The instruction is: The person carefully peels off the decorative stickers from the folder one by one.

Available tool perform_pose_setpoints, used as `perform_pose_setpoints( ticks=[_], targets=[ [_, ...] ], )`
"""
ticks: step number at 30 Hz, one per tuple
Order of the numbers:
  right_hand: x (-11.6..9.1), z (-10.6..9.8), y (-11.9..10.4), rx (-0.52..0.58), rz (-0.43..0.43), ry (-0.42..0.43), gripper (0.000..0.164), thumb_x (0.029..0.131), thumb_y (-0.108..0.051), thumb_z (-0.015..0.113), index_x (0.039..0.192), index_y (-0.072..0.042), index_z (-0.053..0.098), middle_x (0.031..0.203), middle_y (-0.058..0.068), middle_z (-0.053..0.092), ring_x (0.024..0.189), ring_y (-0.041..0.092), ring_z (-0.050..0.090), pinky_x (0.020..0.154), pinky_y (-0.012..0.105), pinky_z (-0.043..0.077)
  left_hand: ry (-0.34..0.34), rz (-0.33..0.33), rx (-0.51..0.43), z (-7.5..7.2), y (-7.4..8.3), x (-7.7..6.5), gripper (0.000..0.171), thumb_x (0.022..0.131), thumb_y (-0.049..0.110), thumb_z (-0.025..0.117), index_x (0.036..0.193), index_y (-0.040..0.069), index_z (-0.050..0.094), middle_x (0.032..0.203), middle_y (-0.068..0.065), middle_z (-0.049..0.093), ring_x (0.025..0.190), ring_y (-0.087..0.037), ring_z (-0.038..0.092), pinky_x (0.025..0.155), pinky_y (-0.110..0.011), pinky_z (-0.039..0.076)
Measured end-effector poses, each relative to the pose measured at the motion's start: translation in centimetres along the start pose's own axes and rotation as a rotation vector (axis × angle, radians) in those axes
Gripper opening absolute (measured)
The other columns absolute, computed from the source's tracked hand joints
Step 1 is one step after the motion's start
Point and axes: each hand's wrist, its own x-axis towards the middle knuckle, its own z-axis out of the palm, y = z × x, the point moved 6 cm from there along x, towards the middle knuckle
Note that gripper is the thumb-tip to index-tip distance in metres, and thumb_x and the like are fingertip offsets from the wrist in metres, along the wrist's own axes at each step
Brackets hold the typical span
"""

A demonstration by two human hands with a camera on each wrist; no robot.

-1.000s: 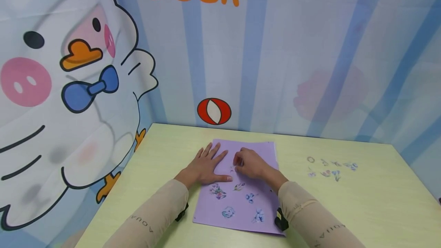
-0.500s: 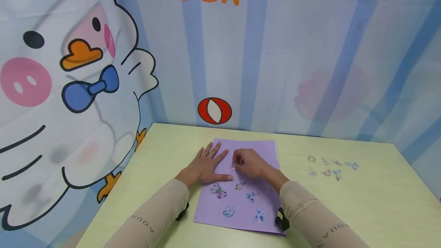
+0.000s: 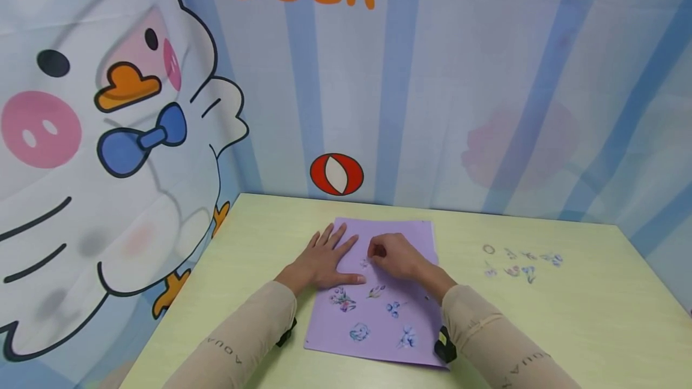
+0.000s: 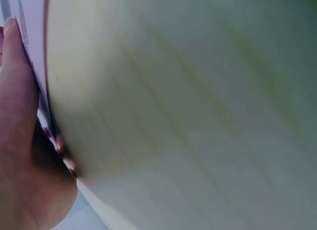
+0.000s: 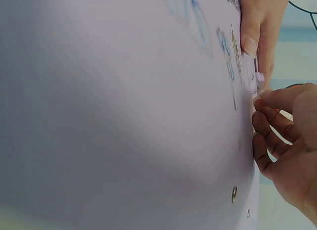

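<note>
In the head view a purple sheet [image 3: 378,341] lies on the table, with my left hand [image 3: 321,263] flat on its left part, fingers spread and thumb pointing right. My right hand [image 3: 397,255] is over the upper middle of the sheet, fingers curled. Its thumb and index fingertip pinch the edge of a small clear flower sticker [image 3: 364,263], which shows pinkish in the right wrist view [image 5: 260,77]. Nearer me on the sheet are several flower stickers, among them a bouquet [image 3: 343,300], a blue round one [image 3: 359,332] and a blue flower [image 3: 406,337].
Right of the sheet, several more stickers lie on the pale yellow table [image 3: 594,317], including a ring-shaped one [image 3: 489,249] and a blue flower [image 3: 529,274]. A cloth backdrop [image 3: 432,107] with a printed duck [image 3: 124,197] stands behind and to the left.
The right hand has shifted slightly right at the sticker. The sticker glinted half a second ago and now appears flatter on the sheet. The left hand has stayed put.
</note>
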Motion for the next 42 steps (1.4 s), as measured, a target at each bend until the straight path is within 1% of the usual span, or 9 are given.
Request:
perform_pose_setpoints(
  ticks=[4,10,17,21,26,28,34,38,42],
  targets=[
    [-0.2,-0.3,0.5,0.025,0.010,0.011,0.009,0.099,-0.006,0.072,0.095,-0.014,0.075,0.088,-0.005,0.068,0.083,0.013,0.061,0.081,0.033,0.053,-0.001,0.000,-0.005,0.0,0.0,0.0,0.106,0.088,0.090,0.045,0.172,0.030,0.018,0.179,-0.007,0.003,0.164,-0.037,-0.001,0.129,-0.059,0.009],
    [-0.8,-0.9,0.8,0.044,-0.019,0.026,0.009,0.100,-0.006,0.071,0.097,-0.015,0.074,0.090,-0.005,0.068,0.083,0.014,0.061,0.081,0.033,0.052,0.005,0.002,-0.015,0.0,0.1,-0.1,0.106,0.089,0.090,0.046,0.172,0.029,0.019,0.179,-0.008,0.004,0.164,-0.038,-0.001,0.129,-0.060,0.010],
    [-1.3,-2.1,0.7,0.053,-0.032,0.073,0.008,0.099,-0.004,0.071,0.098,-0.010,0.075,0.088,-0.004,0.069,0.081,0.014,0.060,0.078,0.035,0.052,0.009,-0.003,-0.010,0.0,0.0,-0.1,0.108,0.088,0.091,0.045,0.172,0.030,0.017,0.179,-0.008,0.004,0.164,-0.037,-0.001,0.129,-0.059,0.008],
    [-1.6,-2.8,1.1,0.085,-0.020,0.083,0.006,0.098,-0.005,0.073,0.098,-0.010,0.077,0.089,-0.004,0.070,0.083,0.014,0.062,0.079,0.035,0.053,0.011,0.000,-0.016,0.2,0.0,0.0,0.108,0.088,0.091,0.045,0.172,0.030,0.018,0.179,-0.007,0.004,0.164,-0.037,-0.001,0.129,-0.059,0.008],
    [-2.0,-3.5,2.1,0.137,0.025,0.083,0.005,0.099,-0.015,0.074,0.098,-0.013,0.079,0.089,-0.005,0.071,0.082,0.015,0.062,0.077,0.034,0.052,0.009,0.002,-0.023,0.2,0.0,0.0,0.108,0.088,0.091,0.046,0.172,0.030,0.017,0.179,-0.008,0.004,0.164,-0.037,-0.001,0.129,-0.059,0.008],
    [-2.2,-3.7,2.5,0.147,0.037,0.092,0.006,0.100,-0.014,0.074,0.098,-0.012,0.079,0.089,-0.004,0.072,0.082,0.015,0.062,0.076,0.034,0.052,0.010,0.002,-0.030,0.2,0.0,0.0,0.108,0.088,0.090,0.047,0.172,0.030,0.017,0.179,-0.008,0.004,0.164,-0.037,-0.001,0.129,-0.059,0.008],
    [-2.6,-4.4,3.6,0.138,0.052,0.129,0.012,0.098,-0.004,0.071,0.108,-0.004,0.077,0.092,0.000,0.072,0.084,0.016,0.064,0.078,0.035,0.054,0.012,-0.002,-0.035,0.2,-0.1,0.0,0.108,0.087,0.091,0.047,0.172,0.030,0.018,0.179,-0.008,0.005,0.164,-0.037,-0.001,0.129,-0.059,0.007],
    [-3.2,-5.0,4.1,0.140,0.079,0.140,0.008,0.098,-0.003,0.071,0.104,-0.005,0.077,0.093,0.000,0.073,0.085,0.016,0.064,0.079,0.035,0.053,0.012,0.001,-0.037,0.1,-0.1,-0.1,0.108,0.087,0.091,0.047,0.172,0.030,0.018,0.179,-0.008,0.005,0.164,-0.037,-0.001,0.129,-0.059,0.007],
    [-3.9,-6.0,4.5,0.149,0.081,0.157,0.007,0.098,-0.002,0.070,0.101,-0.006,0.076,0.094,0.002,0.073,0.084,0.018,0.063,0.075,0.035,0.053,0.009,0.008,-0.039,0.0,0.1,-0.3,0.108,0.088,0.090,0.046,0.172,0.030,0.017,0.179,-0.008,0.003,0.164,-0.037,-0.002,0.129,-0.058,0.006]
  ],
)
